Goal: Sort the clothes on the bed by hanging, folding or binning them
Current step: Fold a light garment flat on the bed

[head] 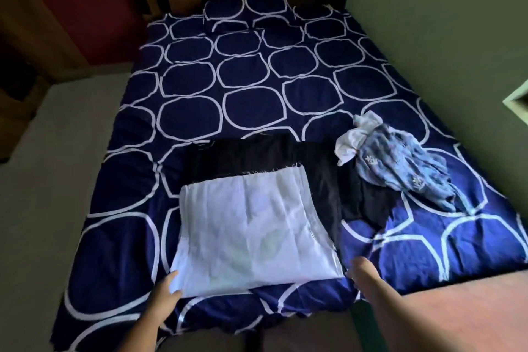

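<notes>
Fingers of left hand (167,288) near straight, touching white cloth (251,226) at its near-left corner, gripping nothing. Right hand (364,271) flat, empty, just beside the near-right corner. Cloth lies folded on black garment (243,157), on bed (200,80). Looks thin, light, limp; best lifted by both near corners.
</notes>
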Demonstrator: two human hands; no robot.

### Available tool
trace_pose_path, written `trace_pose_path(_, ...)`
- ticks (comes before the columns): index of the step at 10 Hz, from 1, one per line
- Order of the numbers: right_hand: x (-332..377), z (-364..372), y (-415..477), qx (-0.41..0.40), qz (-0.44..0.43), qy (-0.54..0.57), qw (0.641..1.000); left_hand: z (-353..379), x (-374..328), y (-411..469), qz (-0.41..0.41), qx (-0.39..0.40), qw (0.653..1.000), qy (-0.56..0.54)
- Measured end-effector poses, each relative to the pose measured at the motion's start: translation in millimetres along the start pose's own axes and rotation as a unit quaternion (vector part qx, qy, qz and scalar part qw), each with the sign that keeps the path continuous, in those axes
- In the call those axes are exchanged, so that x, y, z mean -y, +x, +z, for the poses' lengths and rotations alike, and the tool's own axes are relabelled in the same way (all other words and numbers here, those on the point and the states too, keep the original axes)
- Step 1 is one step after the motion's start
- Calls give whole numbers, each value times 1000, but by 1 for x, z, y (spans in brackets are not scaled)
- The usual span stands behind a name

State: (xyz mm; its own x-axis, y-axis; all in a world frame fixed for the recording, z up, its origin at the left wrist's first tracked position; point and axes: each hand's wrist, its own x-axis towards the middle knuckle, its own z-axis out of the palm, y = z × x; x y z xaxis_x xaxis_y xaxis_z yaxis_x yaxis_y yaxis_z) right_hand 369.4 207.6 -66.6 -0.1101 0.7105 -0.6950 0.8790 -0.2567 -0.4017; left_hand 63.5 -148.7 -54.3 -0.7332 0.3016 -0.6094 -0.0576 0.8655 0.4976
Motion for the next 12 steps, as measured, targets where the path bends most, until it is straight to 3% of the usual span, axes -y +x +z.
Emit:
trace_pose_path(2,32,8,3,49,-53,-9,997,4,-30,29,43,24,999,-19)
trace_pose_path(5,41,53,18,55,-52,-76,994,14,-14,64,22,56,998,27)
trace_pose_path(6,51,64,14,40,-94,-158,982,12,-5,83,19,3,997,71)
trace_pose_path(7,51,70,17,2,-115,-154,981,17,2,88,17,-50,994,91)
trace_pose_path(8,48,74,31,-63,-80,-134,986,27,11,94,-62,-124,988,64)
trace_pose_path(10,46,86,57,-119,-6,-148,982,40,29,97,-175,-147,973,32)
trace_pose_path(11,40,84,61,-121,2,-210,970,49,22,95,-192,-154,969,8)
trace_pose_path(12,18,79,47,-100,25,-228,968,54,4,124,-110,-149,981,66)
